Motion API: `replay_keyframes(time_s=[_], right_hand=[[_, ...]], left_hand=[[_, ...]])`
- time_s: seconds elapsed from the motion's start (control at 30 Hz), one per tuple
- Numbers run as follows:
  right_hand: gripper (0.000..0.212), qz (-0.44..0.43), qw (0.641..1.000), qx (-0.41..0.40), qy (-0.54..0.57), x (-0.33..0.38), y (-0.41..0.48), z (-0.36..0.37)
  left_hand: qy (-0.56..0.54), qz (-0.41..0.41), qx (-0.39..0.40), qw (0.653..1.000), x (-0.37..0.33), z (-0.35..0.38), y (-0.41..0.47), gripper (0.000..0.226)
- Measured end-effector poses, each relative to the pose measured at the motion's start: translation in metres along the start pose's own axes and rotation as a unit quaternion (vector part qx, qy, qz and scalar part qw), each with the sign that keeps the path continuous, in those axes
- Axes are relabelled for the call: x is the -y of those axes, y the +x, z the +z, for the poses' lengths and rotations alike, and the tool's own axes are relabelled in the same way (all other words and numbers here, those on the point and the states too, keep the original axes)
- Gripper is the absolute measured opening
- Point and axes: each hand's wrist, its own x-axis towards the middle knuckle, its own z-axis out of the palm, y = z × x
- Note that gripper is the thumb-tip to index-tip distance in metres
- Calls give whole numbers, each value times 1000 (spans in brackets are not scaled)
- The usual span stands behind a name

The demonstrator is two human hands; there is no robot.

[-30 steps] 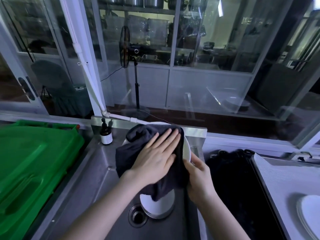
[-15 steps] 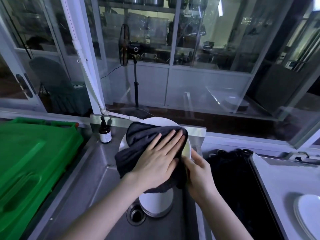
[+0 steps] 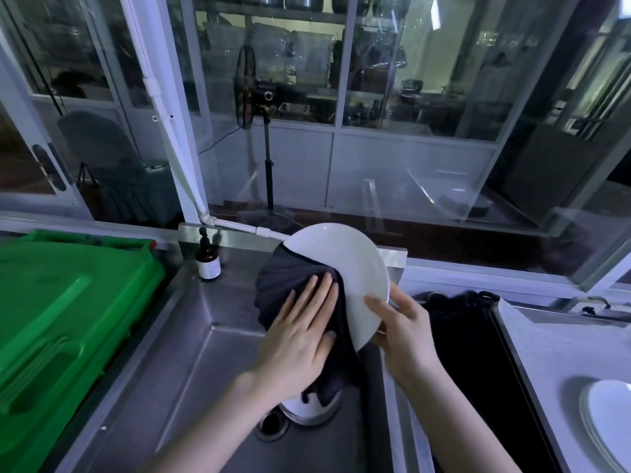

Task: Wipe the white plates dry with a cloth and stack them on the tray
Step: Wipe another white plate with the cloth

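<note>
I hold a white plate [image 3: 345,264] tilted on edge above the steel sink [image 3: 191,353]. My right hand [image 3: 403,331] grips its lower right rim, thumb on the face and fingers behind. My left hand [image 3: 300,332] presses a dark grey cloth [image 3: 290,281] flat against the plate's left half with straight fingers. The cloth hangs down past the plate's lower edge. More white plates [image 3: 307,409] lie stacked in the sink bottom, partly hidden by the cloth. A stack of white plates [image 3: 611,414] sits on the pale tray [image 3: 553,343] at the right.
A green plastic bin [image 3: 65,322] fills the left side. A small brown bottle [image 3: 207,259] stands at the sink's back corner. The drain [image 3: 271,426] lies beside the sink plates. A black bin liner [image 3: 457,336] sits between sink and tray. Glass windows run behind.
The cloth and my left hand slid to the left and down, uncovering the plate's upper right face. My right thumb came onto the plate's front. The plate turned more toward me.
</note>
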Motion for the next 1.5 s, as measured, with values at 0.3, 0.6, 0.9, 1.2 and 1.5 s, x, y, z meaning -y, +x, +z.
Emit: replay_keyframes(time_s=[0.3,0.6,0.9,1.2,1.5], right_hand=[[40,8,1000,23,13,-3,-8,3],[34,-11,999,44,-6,-7,-2,12],[34,-60,974,180,-126,9,-10,-12],[20,-164,850,141,-481,37,13,0],[11,-163,910,75,-375,28,18,-14]], left_hand=[[43,-34,9,998,42,-28,44,62],[4,18,-21,1000,-5,-14,9,65],[-6,-42,-98,994,37,-65,52,57],[-313,-123,-53,940,43,-62,38,44],[-403,-207,-123,883,36,-46,16,29]])
